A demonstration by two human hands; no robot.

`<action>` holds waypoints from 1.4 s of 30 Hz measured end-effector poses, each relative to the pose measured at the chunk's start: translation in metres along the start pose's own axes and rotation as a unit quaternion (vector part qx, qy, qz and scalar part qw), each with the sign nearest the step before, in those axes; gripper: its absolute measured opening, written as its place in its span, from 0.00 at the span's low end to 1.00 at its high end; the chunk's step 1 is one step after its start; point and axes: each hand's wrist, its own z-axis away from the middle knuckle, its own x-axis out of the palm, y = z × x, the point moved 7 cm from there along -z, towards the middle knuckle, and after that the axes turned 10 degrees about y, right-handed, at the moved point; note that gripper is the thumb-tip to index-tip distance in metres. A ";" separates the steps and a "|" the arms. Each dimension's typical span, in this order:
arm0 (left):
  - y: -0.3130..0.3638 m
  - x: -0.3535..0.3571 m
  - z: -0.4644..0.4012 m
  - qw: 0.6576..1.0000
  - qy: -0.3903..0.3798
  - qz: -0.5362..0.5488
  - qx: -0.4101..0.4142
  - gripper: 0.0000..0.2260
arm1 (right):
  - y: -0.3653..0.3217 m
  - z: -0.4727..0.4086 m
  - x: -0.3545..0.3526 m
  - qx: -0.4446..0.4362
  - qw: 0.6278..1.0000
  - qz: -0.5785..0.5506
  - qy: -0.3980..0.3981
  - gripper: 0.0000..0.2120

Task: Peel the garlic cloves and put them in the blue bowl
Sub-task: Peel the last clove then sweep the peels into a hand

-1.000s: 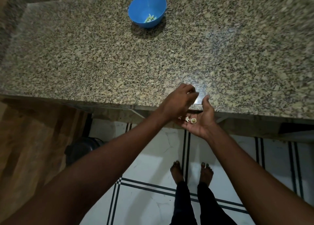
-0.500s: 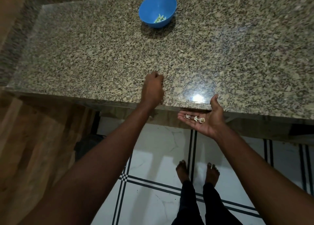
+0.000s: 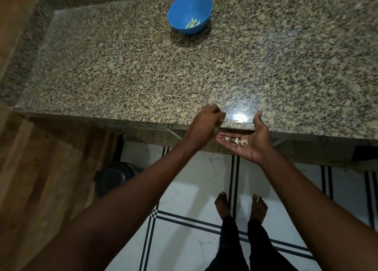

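Garlic scraps on an open palm at the desk edge, peeled cloves in the blue bowl.

A few small pale garlic bits (image 3: 237,141) lie on the upturned right hand (image 3: 248,143), which is held flat with fingers released just below the near edge of the granite desk (image 3: 122,76), at about 5 o'clock in the view. At its 9 o'clock, just beside it, the left hand (image 3: 204,125) hovers knuckles-up over the desk edge, fingers curled tight together; whether they pinch anything I cannot tell. Well apart at 12 o'clock, the blue bowl (image 3: 180,11) stands on the desk with pale peeled garlic cloves (image 3: 192,23) in its bottom. Bare feet (image 3: 241,205) stand on the white tiled floor (image 3: 184,189) at 6 o'clock.
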 end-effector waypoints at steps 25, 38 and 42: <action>-0.005 0.006 -0.063 0.946 -0.309 0.006 -0.101 0.15 | 0.005 -0.001 0.009 0.057 0.996 -0.055 -0.032 0.59; 0.041 -0.002 -0.032 0.987 -0.141 0.057 -0.056 0.04 | -0.001 0.000 0.008 -0.003 0.997 -0.081 0.005 0.41; 0.024 -0.020 -0.025 0.988 -0.096 0.082 -0.091 0.05 | -0.001 -0.003 0.007 -0.006 0.997 -0.076 0.007 0.44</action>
